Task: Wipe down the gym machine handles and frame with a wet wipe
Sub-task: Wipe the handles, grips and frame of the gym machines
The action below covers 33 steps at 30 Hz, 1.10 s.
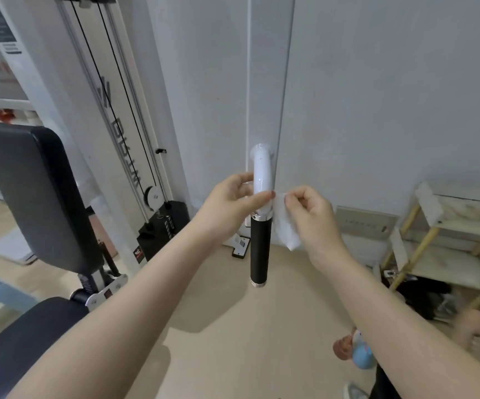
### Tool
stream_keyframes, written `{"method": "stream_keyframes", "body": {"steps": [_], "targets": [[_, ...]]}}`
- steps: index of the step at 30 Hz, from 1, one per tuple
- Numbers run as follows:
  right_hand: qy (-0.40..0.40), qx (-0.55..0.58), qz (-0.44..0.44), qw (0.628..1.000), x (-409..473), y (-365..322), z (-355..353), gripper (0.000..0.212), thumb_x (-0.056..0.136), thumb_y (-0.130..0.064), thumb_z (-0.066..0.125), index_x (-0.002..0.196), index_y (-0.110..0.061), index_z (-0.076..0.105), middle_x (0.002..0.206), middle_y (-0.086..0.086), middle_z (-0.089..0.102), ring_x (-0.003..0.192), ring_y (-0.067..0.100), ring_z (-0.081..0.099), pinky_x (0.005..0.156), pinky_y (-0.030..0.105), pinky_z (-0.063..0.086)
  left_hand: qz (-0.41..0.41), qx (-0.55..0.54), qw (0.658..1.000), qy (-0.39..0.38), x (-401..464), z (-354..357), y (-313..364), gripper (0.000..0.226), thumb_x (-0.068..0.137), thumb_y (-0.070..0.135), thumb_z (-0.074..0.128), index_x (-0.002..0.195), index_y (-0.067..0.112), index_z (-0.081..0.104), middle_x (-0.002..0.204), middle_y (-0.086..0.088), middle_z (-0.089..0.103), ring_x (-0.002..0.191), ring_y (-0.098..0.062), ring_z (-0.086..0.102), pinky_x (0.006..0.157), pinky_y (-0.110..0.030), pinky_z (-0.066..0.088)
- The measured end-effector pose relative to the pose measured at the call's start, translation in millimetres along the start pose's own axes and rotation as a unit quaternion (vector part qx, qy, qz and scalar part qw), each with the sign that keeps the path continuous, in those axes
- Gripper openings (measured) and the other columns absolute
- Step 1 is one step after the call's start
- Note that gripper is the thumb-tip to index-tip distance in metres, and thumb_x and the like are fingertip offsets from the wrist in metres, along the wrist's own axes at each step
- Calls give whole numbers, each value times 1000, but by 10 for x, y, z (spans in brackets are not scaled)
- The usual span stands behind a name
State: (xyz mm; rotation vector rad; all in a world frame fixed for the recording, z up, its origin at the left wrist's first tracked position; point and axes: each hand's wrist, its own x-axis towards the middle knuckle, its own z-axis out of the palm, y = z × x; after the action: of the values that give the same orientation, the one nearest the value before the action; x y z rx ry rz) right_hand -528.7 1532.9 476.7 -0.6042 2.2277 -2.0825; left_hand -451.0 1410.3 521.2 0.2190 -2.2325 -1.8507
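A gym machine handle hangs in the middle of the view: a white bar (262,174) above a black grip (261,249) with chrome rings. My left hand (233,200) wraps around the white bar from the left, thumb across its front. My right hand (310,214) pinches a white wet wipe (286,226) just right of the bar; the wipe hangs down beside the top of the black grip. The white upright frame (267,82) rises behind the handle.
A black padded seat back (40,197) and seat (23,341) stand at the left. Behind them are the weight stack (164,226) with its cables and pulley. A white shelf with yellow legs (448,240) is at the right. Another person's hand (474,326) shows at lower right.
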Motion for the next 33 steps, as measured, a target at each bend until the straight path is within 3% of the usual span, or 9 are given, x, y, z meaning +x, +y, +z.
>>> {"method": "stream_keyframes", "body": {"steps": [3, 8, 14, 17, 21, 23, 25, 30, 33], "targets": [[-99, 114, 24, 988, -103, 5, 230, 20, 98, -17, 43, 81, -15, 52, 77, -1, 62, 74, 11, 57, 70, 27, 46, 7, 1, 1000, 19, -41, -78, -16, 33, 89, 12, 58, 121, 8, 54, 108, -8, 69, 99, -17, 66, 88, -21, 48], [-182, 167, 139, 959, -256, 148, 428, 16, 101, -11, 34, 90, -7, 45, 52, -8, 64, 44, 5, 57, 41, 11, 39, 6, 25, 998, 53, -126, -187, -7, 31, 89, 15, 59, 119, 15, 58, 105, 3, 71, 94, -12, 67, 77, -18, 52], [-183, 259, 144, 938, 41, -53, 490, 21, 97, -11, 40, 90, -13, 60, 67, -3, 67, 57, 4, 64, 50, 17, 50, 27, 87, 990, 111, -158, -181, -8, 30, 85, 16, 64, 116, 16, 63, 100, 5, 72, 93, -7, 67, 93, -27, 48], [-163, 235, 179, 941, -70, 162, 493, 19, 94, -15, 43, 79, -13, 55, 54, -5, 61, 53, 8, 59, 50, 20, 44, 23, 111, 987, 110, -143, -141, -21, 31, 85, 23, 64, 117, 21, 62, 103, 8, 71, 96, -6, 66, 95, -31, 47], [-264, 153, 276, 912, -183, 310, 460, 22, 77, -4, 49, 57, -11, 44, 55, 6, 46, 50, 21, 43, 44, 20, 37, 15, 119, 989, 88, -122, -116, 23, 24, 86, 20, 64, 109, 24, 65, 95, 10, 73, 90, -2, 67, 89, -19, 47], [-248, 183, 326, 894, -107, 184, 430, 38, 85, 6, 37, 52, -12, 37, 49, 2, 39, 42, 18, 35, 39, 16, 34, 7, 122, 990, 71, -100, -100, 61, 21, 86, 20, 64, 106, 25, 65, 92, 11, 73, 87, -1, 67, 84, -12, 47], [-189, 274, 341, 879, 11, 29, 357, 41, 90, 2, 33, 54, -8, 51, 47, 6, 50, 40, 20, 47, 41, 16, 40, 0, 126, 990, 63, -65, -88, 78, 21, 85, 22, 65, 106, 22, 66, 91, 8, 73, 87, -4, 68, 85, -18, 48], [-25, 169, 148, 974, -124, 138, 368, 21, 94, -24, 40, 80, -17, 54, 69, 7, 58, 64, 23, 53, 60, 40, 50, 0, 112, 992, 64, 3, -11, 44, 25, 83, 22, 67, 108, 19, 64, 96, 2, 72, 92, -13, 67, 90, -32, 49], [-32, 92, 184, 978, -341, 514, 435, 24, 93, -19, 36, 80, -15, 56, 66, 5, 64, 59, 23, 47, 49, 29, 37, -12, 138, 989, 51, 2, -17, 47, 19, 84, 29, 65, 102, 32, 64, 97, 9, 71, 93, -1, 64, 82, -21, 45]]}}
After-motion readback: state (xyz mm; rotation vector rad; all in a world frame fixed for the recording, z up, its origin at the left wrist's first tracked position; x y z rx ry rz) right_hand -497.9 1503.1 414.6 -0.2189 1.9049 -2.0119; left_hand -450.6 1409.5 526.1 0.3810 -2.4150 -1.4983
